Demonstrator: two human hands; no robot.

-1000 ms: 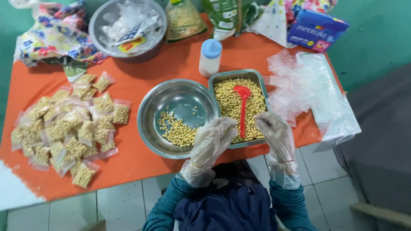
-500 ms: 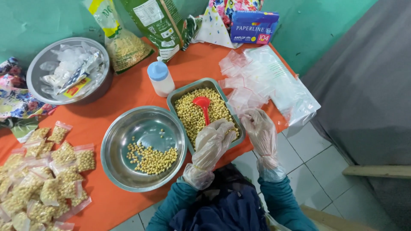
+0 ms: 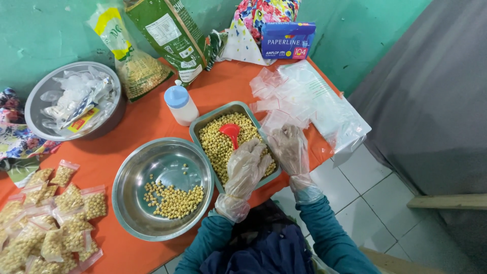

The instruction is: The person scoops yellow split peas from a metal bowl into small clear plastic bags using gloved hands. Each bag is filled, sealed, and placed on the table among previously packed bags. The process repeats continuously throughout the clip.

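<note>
Gloved left hand (image 3: 247, 167) over bean tray (image 3: 203, 123); orange table (image 3: 147, 119), tiled floor (image 3: 370, 187).

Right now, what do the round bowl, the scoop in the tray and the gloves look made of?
Round bowl: likely stainless steel, shiny with reflections. Scoop: probably plastic, solid glossy red. Gloves on the left hand and right hand: thin clear plastic film, wrinkled and loose, skin showing through.

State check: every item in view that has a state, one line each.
Left hand: gloved, open, over the tray.
Right hand: gloved, open, at the tray's edge.
Rectangular tray: full of beans.
Red scoop: lying in the beans.
Steel bowl: few beans.
White bottle: upright, capped.
Small bags: filled, piled.
Clear bags: empty, piled.
</note>
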